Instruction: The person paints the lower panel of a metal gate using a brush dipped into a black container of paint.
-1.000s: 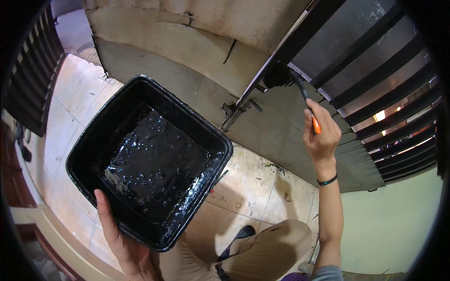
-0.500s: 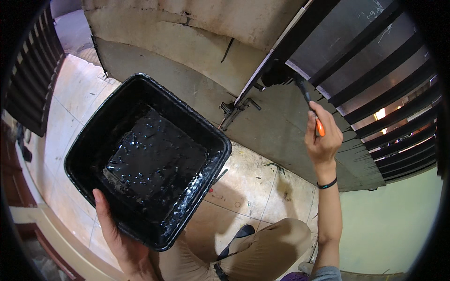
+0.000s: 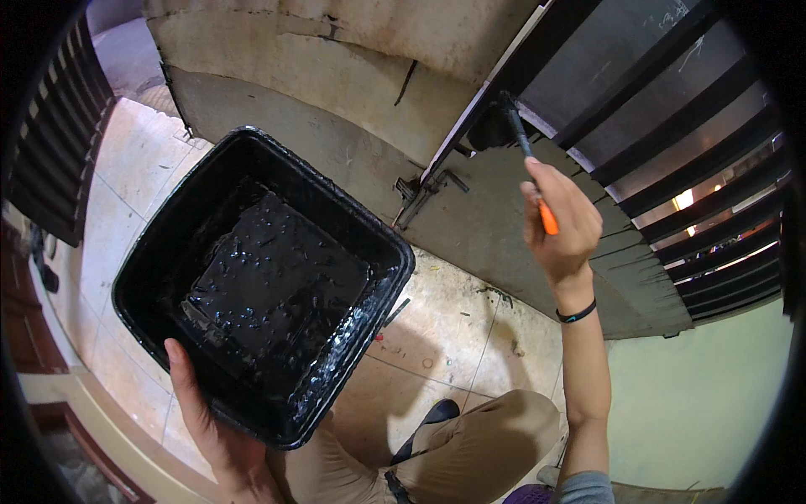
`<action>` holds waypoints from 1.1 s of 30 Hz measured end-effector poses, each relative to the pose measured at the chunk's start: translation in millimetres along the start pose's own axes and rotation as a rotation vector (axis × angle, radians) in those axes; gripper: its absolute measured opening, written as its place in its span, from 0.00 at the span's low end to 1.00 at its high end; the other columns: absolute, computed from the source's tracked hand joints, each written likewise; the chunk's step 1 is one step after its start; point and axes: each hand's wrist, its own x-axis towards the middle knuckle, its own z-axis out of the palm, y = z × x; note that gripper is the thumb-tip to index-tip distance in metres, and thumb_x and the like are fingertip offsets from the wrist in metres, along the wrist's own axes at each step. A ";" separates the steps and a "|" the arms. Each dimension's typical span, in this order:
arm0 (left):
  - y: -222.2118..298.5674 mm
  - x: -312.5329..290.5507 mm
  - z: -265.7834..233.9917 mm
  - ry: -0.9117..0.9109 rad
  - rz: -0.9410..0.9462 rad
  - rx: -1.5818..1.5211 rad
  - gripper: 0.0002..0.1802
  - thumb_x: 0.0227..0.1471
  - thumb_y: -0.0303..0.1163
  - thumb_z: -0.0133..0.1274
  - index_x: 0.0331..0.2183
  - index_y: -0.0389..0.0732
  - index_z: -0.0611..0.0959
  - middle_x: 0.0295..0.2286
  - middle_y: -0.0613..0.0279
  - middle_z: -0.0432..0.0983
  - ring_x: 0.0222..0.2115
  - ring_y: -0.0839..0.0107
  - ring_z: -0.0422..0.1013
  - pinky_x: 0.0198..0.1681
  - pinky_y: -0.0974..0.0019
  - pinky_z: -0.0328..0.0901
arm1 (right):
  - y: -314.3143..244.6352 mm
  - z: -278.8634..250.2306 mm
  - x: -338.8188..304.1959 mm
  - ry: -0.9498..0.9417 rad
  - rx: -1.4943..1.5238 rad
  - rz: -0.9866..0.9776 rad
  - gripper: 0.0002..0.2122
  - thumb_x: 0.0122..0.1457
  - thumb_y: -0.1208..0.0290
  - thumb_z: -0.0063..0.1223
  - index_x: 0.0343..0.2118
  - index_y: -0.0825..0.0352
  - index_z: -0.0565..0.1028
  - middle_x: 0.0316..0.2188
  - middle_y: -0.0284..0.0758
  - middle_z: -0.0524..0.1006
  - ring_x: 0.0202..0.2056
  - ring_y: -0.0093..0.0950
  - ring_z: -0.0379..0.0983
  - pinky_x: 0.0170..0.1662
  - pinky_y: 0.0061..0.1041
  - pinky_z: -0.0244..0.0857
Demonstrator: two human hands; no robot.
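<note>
Left hand (image 3: 222, 445) clamps the tub (image 3: 336, 210) at seven o'clock; a tilt could spill paint (image 3: 285, 273). Right hand (image 3: 567, 210) grips the brush (image 3: 519, 134) toward one o'clock; overloading could cause drips.

Left hand (image 3: 217, 427) half-hidden by tub (image 3: 323, 206), brush tip (image 3: 508, 105) indistinct

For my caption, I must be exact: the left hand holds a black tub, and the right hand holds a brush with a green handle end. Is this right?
Not green: the head view shows an orange handle end. The left hand holds the black tub, the right hand the brush.
</note>
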 end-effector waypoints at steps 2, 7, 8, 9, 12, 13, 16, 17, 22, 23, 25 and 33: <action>-0.3 1.7 -2.5 -0.007 -0.008 0.013 0.33 0.70 0.54 0.47 0.64 0.40 0.72 0.58 0.57 0.74 0.55 0.63 0.74 0.60 0.56 0.70 | -3.3 2.5 -3.7 -0.068 -0.045 -0.076 0.13 0.58 0.77 0.67 0.46 0.66 0.82 0.39 0.38 0.85 0.31 0.30 0.81 0.33 0.25 0.73; -1.6 1.5 -0.5 -0.004 0.010 -0.004 0.33 0.70 0.53 0.47 0.64 0.40 0.72 0.57 0.57 0.76 0.54 0.63 0.75 0.60 0.56 0.70 | -10.0 19.1 -31.5 -0.248 -0.037 -0.150 0.16 0.56 0.75 0.68 0.49 0.64 0.81 0.37 0.36 0.84 0.28 0.30 0.79 0.30 0.25 0.70; -1.2 1.1 -0.7 -0.004 0.011 -0.013 0.33 0.69 0.53 0.48 0.64 0.40 0.72 0.57 0.57 0.76 0.54 0.63 0.75 0.60 0.56 0.70 | -9.9 19.2 -30.4 -0.226 0.026 -0.134 0.15 0.57 0.73 0.68 0.48 0.64 0.81 0.36 0.35 0.83 0.26 0.28 0.78 0.29 0.24 0.69; -0.7 0.3 -1.4 0.009 0.018 -0.005 0.33 0.69 0.53 0.48 0.64 0.40 0.72 0.56 0.57 0.76 0.54 0.63 0.75 0.60 0.56 0.71 | -11.5 19.5 -26.7 -0.203 0.093 -0.118 0.15 0.58 0.72 0.67 0.48 0.64 0.81 0.35 0.35 0.83 0.25 0.27 0.77 0.27 0.24 0.67; -0.4 -0.7 -3.0 0.035 0.030 0.010 0.32 0.69 0.52 0.48 0.63 0.40 0.73 0.56 0.57 0.77 0.54 0.63 0.76 0.59 0.56 0.72 | -8.1 14.6 -4.9 -0.127 0.193 0.156 0.13 0.58 0.76 0.66 0.46 0.65 0.82 0.38 0.37 0.84 0.31 0.31 0.82 0.31 0.27 0.73; -0.5 -0.5 -3.4 0.036 0.029 0.010 0.31 0.69 0.52 0.48 0.63 0.40 0.73 0.56 0.57 0.77 0.54 0.64 0.76 0.58 0.56 0.72 | -4.7 13.5 0.2 -0.107 0.209 0.258 0.12 0.58 0.76 0.65 0.46 0.65 0.82 0.38 0.37 0.85 0.32 0.32 0.83 0.32 0.28 0.74; -1.1 0.2 -1.4 0.056 0.028 0.010 0.31 0.69 0.52 0.48 0.62 0.40 0.74 0.55 0.57 0.77 0.53 0.64 0.77 0.57 0.57 0.73 | 6.3 6.6 10.0 -0.018 0.165 0.266 0.13 0.58 0.78 0.65 0.46 0.65 0.82 0.38 0.37 0.85 0.31 0.34 0.82 0.33 0.30 0.75; -1.2 0.4 -0.6 0.065 0.029 0.010 0.31 0.69 0.52 0.48 0.62 0.40 0.74 0.55 0.57 0.77 0.53 0.64 0.77 0.57 0.57 0.73 | 7.0 7.4 10.2 0.010 0.135 0.176 0.13 0.58 0.78 0.65 0.46 0.65 0.82 0.38 0.37 0.85 0.31 0.33 0.82 0.32 0.29 0.75; -1.4 2.3 -0.7 0.073 0.021 0.013 0.31 0.69 0.52 0.49 0.62 0.40 0.75 0.55 0.57 0.78 0.52 0.65 0.77 0.57 0.57 0.74 | -0.3 9.5 -1.0 -0.059 -0.069 -0.146 0.15 0.55 0.76 0.69 0.47 0.66 0.83 0.37 0.37 0.84 0.28 0.29 0.79 0.30 0.25 0.71; -1.6 2.7 -0.5 0.075 0.021 0.012 0.31 0.69 0.52 0.49 0.62 0.40 0.75 0.55 0.57 0.78 0.52 0.65 0.78 0.57 0.57 0.74 | -3.1 11.9 -3.4 -0.105 -0.121 -0.169 0.16 0.54 0.76 0.70 0.46 0.66 0.83 0.37 0.37 0.84 0.29 0.30 0.79 0.29 0.25 0.71; -1.7 3.1 -5.9 0.042 0.032 0.014 0.32 0.70 0.54 0.46 0.62 0.39 0.74 0.56 0.55 0.76 0.54 0.63 0.75 0.61 0.57 0.70 | -2.0 22.9 -16.1 -0.150 -0.146 -0.175 0.17 0.54 0.74 0.70 0.48 0.65 0.82 0.36 0.36 0.83 0.29 0.28 0.79 0.29 0.25 0.70; -2.5 2.7 2.0 0.106 0.045 0.028 0.34 0.70 0.55 0.46 0.62 0.38 0.73 0.57 0.53 0.75 0.55 0.61 0.74 0.62 0.55 0.67 | -14.6 26.1 -20.4 -0.170 0.247 0.178 0.10 0.61 0.75 0.65 0.45 0.65 0.81 0.36 0.38 0.84 0.29 0.31 0.80 0.30 0.27 0.71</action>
